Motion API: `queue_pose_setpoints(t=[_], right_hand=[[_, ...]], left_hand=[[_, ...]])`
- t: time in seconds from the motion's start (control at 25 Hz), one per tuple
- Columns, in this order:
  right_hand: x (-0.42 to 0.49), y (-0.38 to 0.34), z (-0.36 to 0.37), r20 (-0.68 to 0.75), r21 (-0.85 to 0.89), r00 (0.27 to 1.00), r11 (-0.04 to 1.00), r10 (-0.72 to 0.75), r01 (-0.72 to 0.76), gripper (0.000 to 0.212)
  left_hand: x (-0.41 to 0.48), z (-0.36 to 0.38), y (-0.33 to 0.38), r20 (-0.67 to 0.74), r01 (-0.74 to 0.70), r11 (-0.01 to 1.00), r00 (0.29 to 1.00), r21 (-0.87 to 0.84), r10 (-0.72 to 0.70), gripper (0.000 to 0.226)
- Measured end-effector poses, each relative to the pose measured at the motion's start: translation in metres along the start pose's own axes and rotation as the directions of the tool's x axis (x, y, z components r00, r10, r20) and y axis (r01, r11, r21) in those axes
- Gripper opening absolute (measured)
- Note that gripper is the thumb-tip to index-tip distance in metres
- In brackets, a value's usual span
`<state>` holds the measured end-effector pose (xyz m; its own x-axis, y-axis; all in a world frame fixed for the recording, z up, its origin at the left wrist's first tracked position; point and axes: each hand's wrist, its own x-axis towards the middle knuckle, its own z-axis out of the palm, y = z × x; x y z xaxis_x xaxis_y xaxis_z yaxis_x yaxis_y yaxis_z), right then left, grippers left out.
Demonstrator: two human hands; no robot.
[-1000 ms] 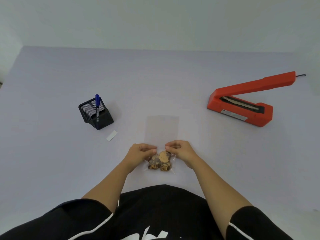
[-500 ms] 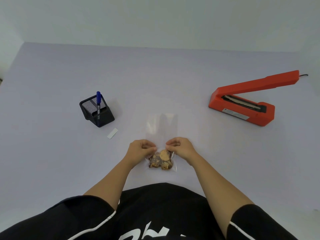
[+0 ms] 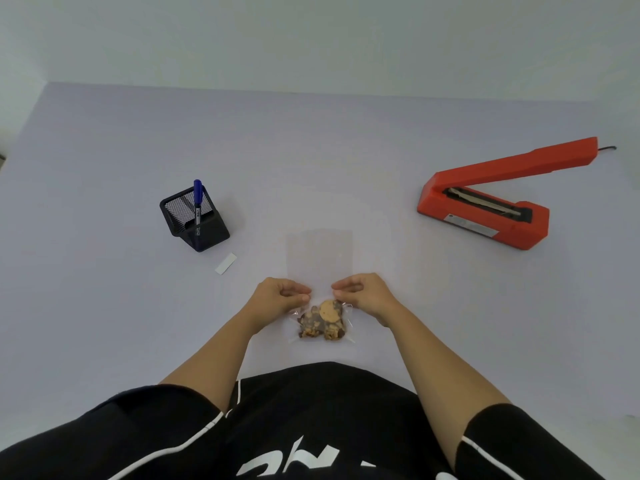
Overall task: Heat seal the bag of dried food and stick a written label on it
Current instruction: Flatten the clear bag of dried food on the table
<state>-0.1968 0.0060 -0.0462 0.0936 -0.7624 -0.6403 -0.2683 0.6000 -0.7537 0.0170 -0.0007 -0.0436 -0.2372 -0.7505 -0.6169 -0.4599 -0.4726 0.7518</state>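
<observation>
A clear plastic bag (image 3: 319,261) lies flat on the table in front of me, with dried food (image 3: 322,323) bunched at its near end. My left hand (image 3: 278,295) pinches the bag's left edge just above the food. On the opposite edge, my right hand (image 3: 363,294) pinches at the same height. The empty upper part of the bag stretches away from me. A red heat sealer (image 3: 485,216) stands at the right with its arm raised. A small white label (image 3: 225,263) lies to the left, near a blue pen (image 3: 197,199).
The pen stands in a black mesh holder (image 3: 194,220) at the left. The sealer's black cord (image 3: 606,147) runs off at the far right. The table (image 3: 104,306) is pale lilac, with a white wall behind it.
The bag's upper part has flattened onto the table after looking slightly lifted half a second ago. Both hands have stayed pinched on its sides. The camera view has shifted a little.
</observation>
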Motion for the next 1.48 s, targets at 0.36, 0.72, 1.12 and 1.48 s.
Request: queue_pose_setpoints(t=[0.36,0.72,1.12,1.48], right_hand=[[-0.005,0.002,0.007,-0.216,-0.058,0.975,0.997,-0.057,0.046,0.038],[-0.008,-0.001,0.018,-0.308,-0.376,0.931,0.924,-0.196,0.070,0.071],[-0.002,-0.013,0.020,-0.154,-0.569,0.953,0.811,-0.262,0.132,0.016],[-0.001,-0.008,0.018,-0.031,-0.690,0.939,0.687,-0.343,0.228,0.021]], left_hand=[[-0.009,0.011,0.001,-0.237,-0.033,0.997,0.970,0.068,0.048,0.016],[-0.007,0.035,0.009,-0.470,-0.006,0.970,0.874,0.243,0.123,0.074],[0.008,0.042,0.020,-0.210,-0.100,0.820,0.943,0.564,0.259,0.014],[0.011,0.016,0.000,-0.032,-0.296,0.681,0.905,0.671,0.424,0.016]])
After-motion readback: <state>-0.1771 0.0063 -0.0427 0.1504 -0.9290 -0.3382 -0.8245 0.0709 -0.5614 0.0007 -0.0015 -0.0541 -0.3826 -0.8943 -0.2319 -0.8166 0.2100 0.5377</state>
